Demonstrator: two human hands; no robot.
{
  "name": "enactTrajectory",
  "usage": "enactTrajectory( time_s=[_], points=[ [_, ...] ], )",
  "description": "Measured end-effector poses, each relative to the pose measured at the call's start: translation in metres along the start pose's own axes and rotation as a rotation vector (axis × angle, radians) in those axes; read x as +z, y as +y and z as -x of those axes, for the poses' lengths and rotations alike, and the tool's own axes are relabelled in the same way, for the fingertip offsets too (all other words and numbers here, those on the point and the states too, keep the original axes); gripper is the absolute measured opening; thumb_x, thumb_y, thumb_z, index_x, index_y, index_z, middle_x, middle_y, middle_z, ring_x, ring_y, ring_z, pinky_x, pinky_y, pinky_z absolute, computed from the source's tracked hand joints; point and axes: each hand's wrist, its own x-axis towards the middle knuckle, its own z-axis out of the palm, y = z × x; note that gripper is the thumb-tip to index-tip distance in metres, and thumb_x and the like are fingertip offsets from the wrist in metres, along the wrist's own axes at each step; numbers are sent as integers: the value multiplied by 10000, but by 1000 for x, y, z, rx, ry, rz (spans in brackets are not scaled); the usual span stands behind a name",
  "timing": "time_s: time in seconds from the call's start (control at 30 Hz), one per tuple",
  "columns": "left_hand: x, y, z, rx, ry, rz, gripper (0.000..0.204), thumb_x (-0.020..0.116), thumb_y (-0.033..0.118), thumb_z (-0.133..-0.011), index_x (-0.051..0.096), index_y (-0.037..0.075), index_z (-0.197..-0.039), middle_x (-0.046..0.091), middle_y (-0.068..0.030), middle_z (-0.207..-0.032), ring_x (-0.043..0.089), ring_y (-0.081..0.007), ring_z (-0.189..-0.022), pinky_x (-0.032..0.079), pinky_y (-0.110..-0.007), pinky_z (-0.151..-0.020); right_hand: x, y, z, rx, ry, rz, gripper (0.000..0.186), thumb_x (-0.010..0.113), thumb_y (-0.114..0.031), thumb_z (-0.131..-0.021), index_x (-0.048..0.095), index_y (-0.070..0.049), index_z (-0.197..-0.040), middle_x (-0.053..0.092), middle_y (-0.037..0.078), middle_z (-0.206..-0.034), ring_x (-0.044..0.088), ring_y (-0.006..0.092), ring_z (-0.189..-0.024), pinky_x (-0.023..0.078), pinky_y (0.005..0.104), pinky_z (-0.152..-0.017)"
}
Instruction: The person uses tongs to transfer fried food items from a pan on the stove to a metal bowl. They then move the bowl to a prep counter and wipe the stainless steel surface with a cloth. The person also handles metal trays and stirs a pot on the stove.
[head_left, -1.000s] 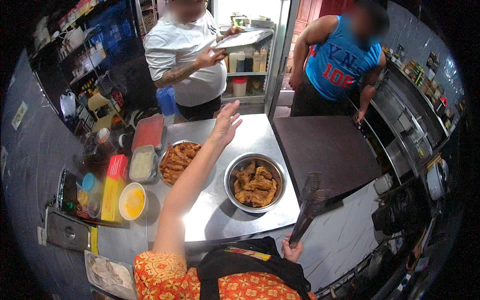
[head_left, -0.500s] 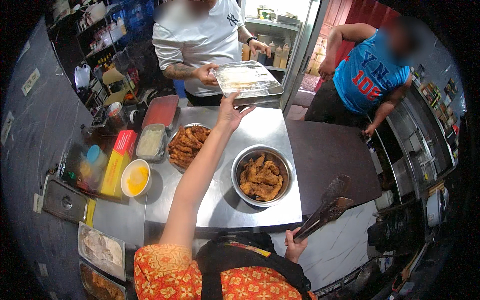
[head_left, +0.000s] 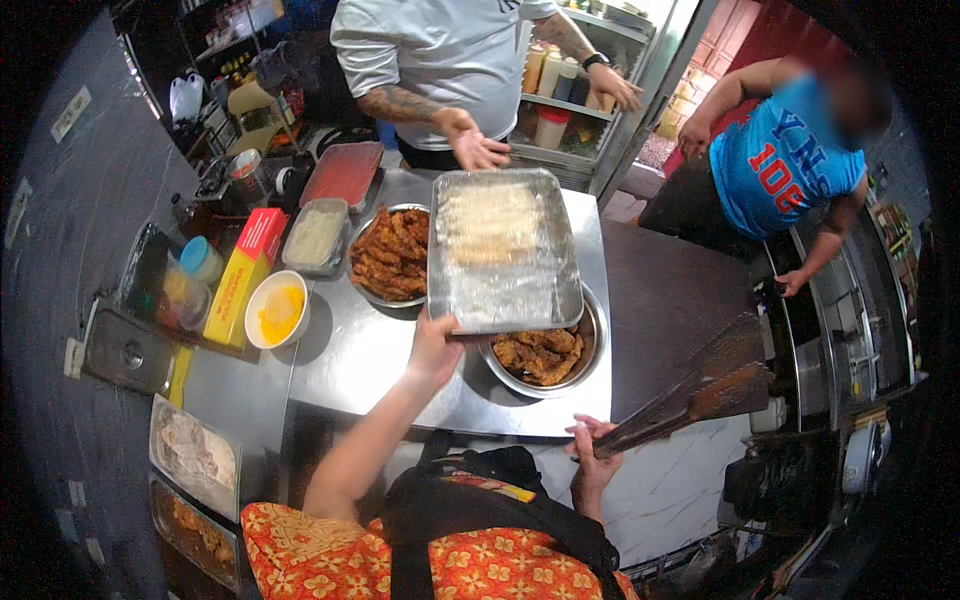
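Observation:
My left hand (head_left: 436, 352) grips the near left corner of a shallow metal tray (head_left: 504, 292). Pale, elongated food pieces (head_left: 495, 222) lie in rows on it, seemingly under clear film. The tray hangs over the steel table and hides part of a steel bowl (head_left: 598, 345) of fried chicken (head_left: 538, 355). To the tray's left stands another bowl, heaped with browned fried pieces (head_left: 390, 254). My right hand (head_left: 594, 462) is closed around the handle end of dark metal tongs (head_left: 690, 400), which point to the right, beyond the table's near edge.
Across the steel table (head_left: 350, 385) one person (head_left: 430, 70) stands with empty hands; another in a blue top (head_left: 785, 165) is at far right. A white bowl of yellow liquid (head_left: 277, 310), a yellow-and-red box (head_left: 246, 280) and a lidded tub (head_left: 318, 236) stand on the left.
The tray has come toward me in my left hand, and the person opposite has let go of it. My right hand with the tongs has risen slightly.

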Motion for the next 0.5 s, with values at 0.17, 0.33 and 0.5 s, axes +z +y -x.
enactTrajectory(
  time_s=[0.17, 0.33, 0.5],
  points=[
    [-5, -25, 74, 39, 135, 2, 678, 379, -94, -663, 218, 29, -1310, 491, -212, -1141, 576, -342, -977, 545, -458, -748, 43, 2, -18, 59, -208, -196, 520, 547, 49, -811, 319, 51, -1278, 271, 216, -1393, 491, 333, -1125, 575, 379, -723],
    [-3, -49, 127, 148, 340, 88, 684, 419, -85, -695, 239, 110, -1325, 480, -117, -1115, 537, -218, -948, 461, -338, -753, 86, -17, -13, 223, -128, -240, 274, 627, 47, -772, 416, -60, -910, 500, 35, -881, 538, 146, -853, 545, 322, -656],
    [-9, -65, 172, 257, 410, 128, 684, 429, -93, -697, 250, 122, -1321, 473, -91, -1122, 507, -202, -1020, 430, -338, -833, 85, -1, -4, 197, -248, -227, 284, 621, -2, -755, 451, -70, -972, 517, 16, -877, 544, 124, -766, 517, 301, -612]
  ],
)
